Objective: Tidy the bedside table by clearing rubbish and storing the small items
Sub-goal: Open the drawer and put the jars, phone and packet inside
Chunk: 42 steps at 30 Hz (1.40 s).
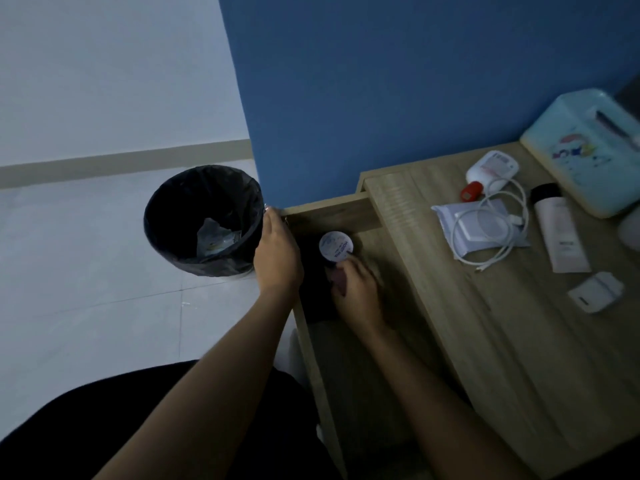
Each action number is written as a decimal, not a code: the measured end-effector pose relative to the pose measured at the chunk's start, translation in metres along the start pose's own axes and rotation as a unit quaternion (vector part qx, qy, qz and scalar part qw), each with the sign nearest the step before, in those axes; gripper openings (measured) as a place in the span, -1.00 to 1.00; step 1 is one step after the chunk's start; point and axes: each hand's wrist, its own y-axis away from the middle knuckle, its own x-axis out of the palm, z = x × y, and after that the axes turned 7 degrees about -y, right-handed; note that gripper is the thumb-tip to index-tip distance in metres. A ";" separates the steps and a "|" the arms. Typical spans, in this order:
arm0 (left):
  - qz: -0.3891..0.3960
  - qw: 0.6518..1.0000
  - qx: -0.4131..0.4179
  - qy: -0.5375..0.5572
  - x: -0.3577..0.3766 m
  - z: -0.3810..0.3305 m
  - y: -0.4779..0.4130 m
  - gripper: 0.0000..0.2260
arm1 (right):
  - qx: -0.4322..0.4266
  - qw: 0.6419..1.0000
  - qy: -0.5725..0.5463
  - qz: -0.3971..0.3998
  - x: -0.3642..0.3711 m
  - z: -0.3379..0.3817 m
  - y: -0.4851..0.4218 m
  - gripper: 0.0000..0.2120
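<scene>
The bedside table's drawer stands open at its left side. My left hand grips the drawer's front corner, beside the bin. My right hand is inside the drawer, its fingers curled against a small round jar with a white lid. On the tabletop lie a white bottle with a red cap, a packet of wipes, a coiled white cable, a white tube with a black cap and a small white charger.
A black-lined bin with some wrappers inside stands on the pale tiled floor left of the drawer. A teal tissue box sits at the table's back right against the blue wall. My dark-clothed legs fill the bottom left.
</scene>
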 end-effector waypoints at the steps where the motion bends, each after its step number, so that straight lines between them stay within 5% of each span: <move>1: -0.003 1.000 0.001 -0.001 0.001 0.003 0.000 -0.60 | -0.011 1.000 0.001 -0.014 -0.009 0.009 -0.001 -0.70; 6: -0.005 1.000 0.007 0.005 0.001 -0.001 -0.001 -0.64 | -0.090 0.995 -0.011 -0.052 -0.086 0.037 -0.022 -0.71; 9: -0.008 1.000 0.010 -0.002 -0.001 -0.003 0.000 -0.64 | -0.109 0.989 0.076 -0.072 -0.130 0.026 -0.038 -0.70; 19: -0.007 1.000 0.016 -0.006 -0.006 -0.008 0.002 -0.63 | 0.003 0.973 0.215 -0.078 -0.207 -0.028 -0.043 -0.77; 24: -0.005 1.000 0.015 -0.009 -0.004 -0.006 0.000 -0.62 | 0.040 0.974 0.216 -0.052 -0.219 -0.039 -0.035 -0.47; 31: -0.005 1.000 0.012 -0.008 -0.005 -0.008 0.000 -0.62 | 0.010 0.953 0.285 0.103 -0.226 -0.038 -0.045 -0.11; 42: -0.001 1.000 0.009 -0.004 -0.005 -0.007 0.001 -0.62 | 0.057 0.891 0.371 0.256 -0.232 -0.028 -0.062 0.09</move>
